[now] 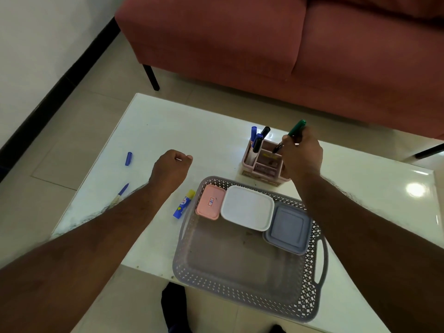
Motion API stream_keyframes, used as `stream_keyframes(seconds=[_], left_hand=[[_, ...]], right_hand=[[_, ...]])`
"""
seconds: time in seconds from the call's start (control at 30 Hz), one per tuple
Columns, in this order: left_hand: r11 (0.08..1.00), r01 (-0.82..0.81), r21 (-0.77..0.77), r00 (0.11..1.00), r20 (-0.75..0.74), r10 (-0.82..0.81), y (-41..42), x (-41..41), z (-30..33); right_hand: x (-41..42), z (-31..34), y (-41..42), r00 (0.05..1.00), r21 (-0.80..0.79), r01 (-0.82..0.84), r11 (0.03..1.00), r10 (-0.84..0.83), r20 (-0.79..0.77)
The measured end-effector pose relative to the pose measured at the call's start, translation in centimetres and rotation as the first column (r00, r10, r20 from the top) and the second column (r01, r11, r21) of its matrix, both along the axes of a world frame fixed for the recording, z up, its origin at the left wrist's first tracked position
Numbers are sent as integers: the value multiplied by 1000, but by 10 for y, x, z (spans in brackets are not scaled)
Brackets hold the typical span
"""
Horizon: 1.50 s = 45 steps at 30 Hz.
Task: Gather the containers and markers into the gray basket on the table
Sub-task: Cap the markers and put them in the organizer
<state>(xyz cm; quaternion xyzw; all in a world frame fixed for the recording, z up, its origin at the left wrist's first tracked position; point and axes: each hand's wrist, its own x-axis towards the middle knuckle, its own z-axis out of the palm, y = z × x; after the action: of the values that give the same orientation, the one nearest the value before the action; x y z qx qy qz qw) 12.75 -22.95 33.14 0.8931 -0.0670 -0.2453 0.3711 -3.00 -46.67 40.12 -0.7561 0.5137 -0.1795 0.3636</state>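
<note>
The gray basket sits at the table's near edge, partly overhanging it. Along its far side lie a pink container, a white container and a blue-gray container. Behind it stands a pink organizer with blue and black markers upright in it. My right hand is shut on a green marker, held tilted over the organizer with its dark tip pointing down. My left hand hovers above the table left of the basket, fingers curled with nothing in them.
A blue and yellow glue stick lies just left of the basket. A blue cap and a blue pen lie near the white table's left edge. A red sofa stands behind the table.
</note>
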Motion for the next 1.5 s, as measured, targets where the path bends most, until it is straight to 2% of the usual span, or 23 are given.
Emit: stream_keyframes(seconds=[0.27,0.6,0.83,0.97,1.1,1.17,1.3,1.4,1.5], left_hand=[[1000,9,20,1000,-1,-9,3,2,-8],[1000,-2,19,1000,6,2,5,9,-13],[999,-6,43,1000,16,5,14,8,-16],[997,-17,76,1000,22,16,25,12,-14],[998,-46,53,999,17,45,44,22,-15],[997,-59,48,998,31,57,55,28,-14],[990,-84,116,986,152,66,82,39,-10],[970,-174,167,965,227,134,111,53,-8],[957,-197,211,950,281,134,141,69,-9]], right_hand=[[6,-5,-6,997,-24,-26,999,24,-72],[6,-29,-4,985,116,52,992,-32,-167],[4,-32,10,974,19,65,998,-60,-217],[15,-34,46,979,-24,-119,993,114,-168],[45,-38,92,932,143,-355,924,361,-23],[62,-38,114,895,225,-433,873,446,-5],[90,-41,152,837,292,-528,798,547,19],[107,-50,176,786,319,-581,748,618,-19],[120,-58,200,728,317,-637,703,684,-53]])
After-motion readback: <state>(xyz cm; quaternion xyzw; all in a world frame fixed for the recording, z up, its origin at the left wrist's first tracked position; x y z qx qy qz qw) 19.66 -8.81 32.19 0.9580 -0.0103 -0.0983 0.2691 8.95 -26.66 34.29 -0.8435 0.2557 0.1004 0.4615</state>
